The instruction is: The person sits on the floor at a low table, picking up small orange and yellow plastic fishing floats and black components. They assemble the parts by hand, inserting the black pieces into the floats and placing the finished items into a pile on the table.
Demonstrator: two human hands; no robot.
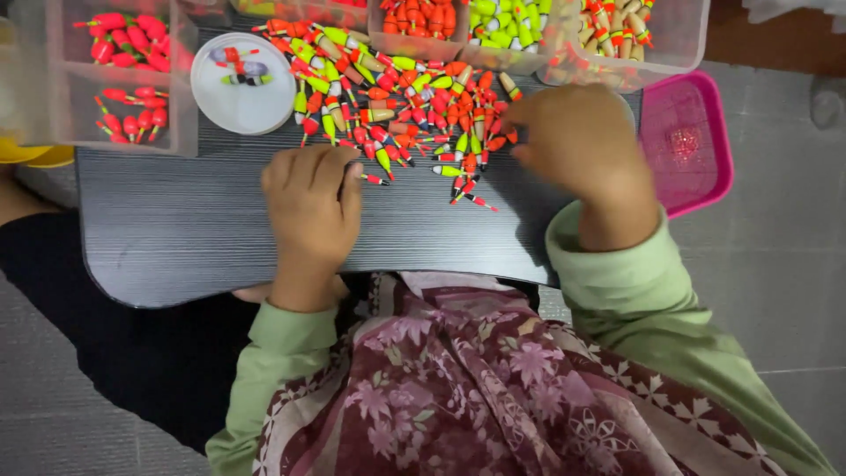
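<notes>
Nearest the camera lay a floral patterned cloth [493,388] over the person's lap, with pale green sleeves [652,300] running forward to a dark grey board [176,229]. On the board's near middle the left hand [310,207] rested curled, knuckles up; whether it gripped anything could not be told, though one small float [374,179] poked out just beside its fingers. The right hand [577,141] sat further right, bent over the right edge of the pile of fishing floats [414,110], its fingertips hidden, so its grip could not be told either.

Those floats looked very light, hard and smooth, likely to roll or skitter; their thin stems seemed fragile, so the fatter painted body appeared the safer place to pinch. The pile spread across the far middle of the board.

Far left stood a clear compartment box [35,79] of red floats, beside it a round white lid [247,101] holding a few pieces. More clear tubs [679,44] along the far edge were cut off by the frame, and a pink tray [705,132] at right held something glittery, too small to make out.
</notes>
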